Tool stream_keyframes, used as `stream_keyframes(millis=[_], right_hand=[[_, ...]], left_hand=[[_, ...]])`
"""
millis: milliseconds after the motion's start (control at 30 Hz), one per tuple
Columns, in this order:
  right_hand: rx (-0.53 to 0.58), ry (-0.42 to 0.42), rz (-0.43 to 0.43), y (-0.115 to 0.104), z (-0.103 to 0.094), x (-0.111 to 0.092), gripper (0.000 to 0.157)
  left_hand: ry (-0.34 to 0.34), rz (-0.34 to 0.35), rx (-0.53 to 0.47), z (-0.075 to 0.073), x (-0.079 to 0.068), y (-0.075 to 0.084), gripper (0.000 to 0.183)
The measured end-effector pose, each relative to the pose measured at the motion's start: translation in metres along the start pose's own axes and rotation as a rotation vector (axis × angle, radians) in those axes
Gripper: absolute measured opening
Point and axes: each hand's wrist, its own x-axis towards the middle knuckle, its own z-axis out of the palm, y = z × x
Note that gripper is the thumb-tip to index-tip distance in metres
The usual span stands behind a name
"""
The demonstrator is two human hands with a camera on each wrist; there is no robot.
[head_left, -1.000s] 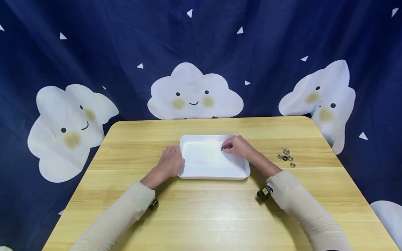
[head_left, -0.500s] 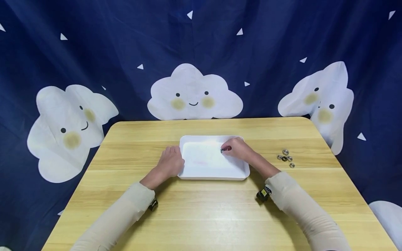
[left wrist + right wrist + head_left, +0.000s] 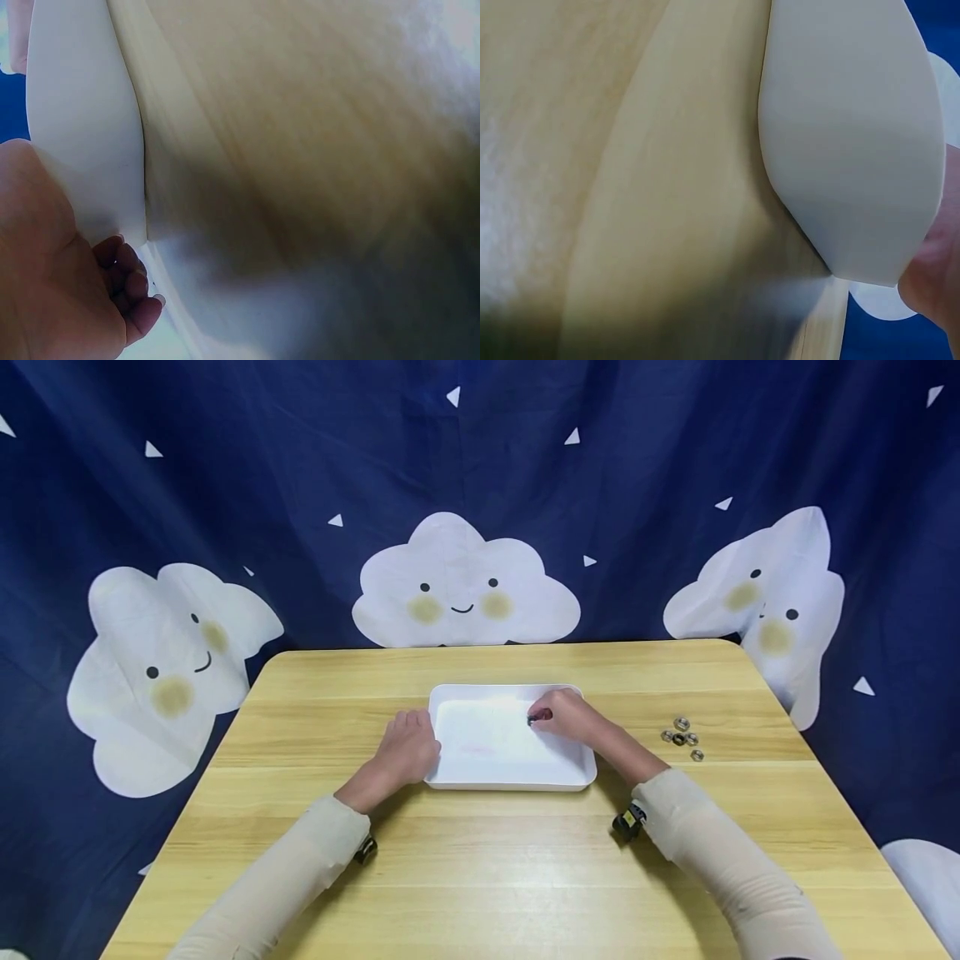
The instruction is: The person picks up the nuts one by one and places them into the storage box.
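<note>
A shallow white tray (image 3: 480, 756) lies on the wooden table. At its left end, my left hand (image 3: 408, 746) grips the wall; in the left wrist view the fingers of this hand (image 3: 52, 277) curl beside the tray's outer side (image 3: 90, 120). My right hand (image 3: 567, 715) reaches over the right wall and pinches a small dark metal nut (image 3: 531, 721) low over the tray floor. Whether the nut touches the floor I cannot tell. The right wrist view shows the tray wall (image 3: 847, 150) covering most of the hand (image 3: 937, 277), fingertips hidden.
Several metal nuts (image 3: 682, 724) lie in a loose group on the table to the right of the tray. The wooden table (image 3: 480, 877) ends at a dark blue curtain (image 3: 300, 460) with cloud prints.
My right hand has come down and slightly nearer with the nut since one second ago. Over the last half second it has barely moved. The left hand stays on the tray.
</note>
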Motion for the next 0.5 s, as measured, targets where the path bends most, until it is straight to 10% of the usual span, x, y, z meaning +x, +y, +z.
stream_keyframes(millis=[500], right_hand=[[0.031,-0.045,0.058,-0.0041,-0.0031,0.0008,0.013]], left_hand=[[-0.001,0.011,0.002,-0.0024,-0.0012,0.002,0.03]])
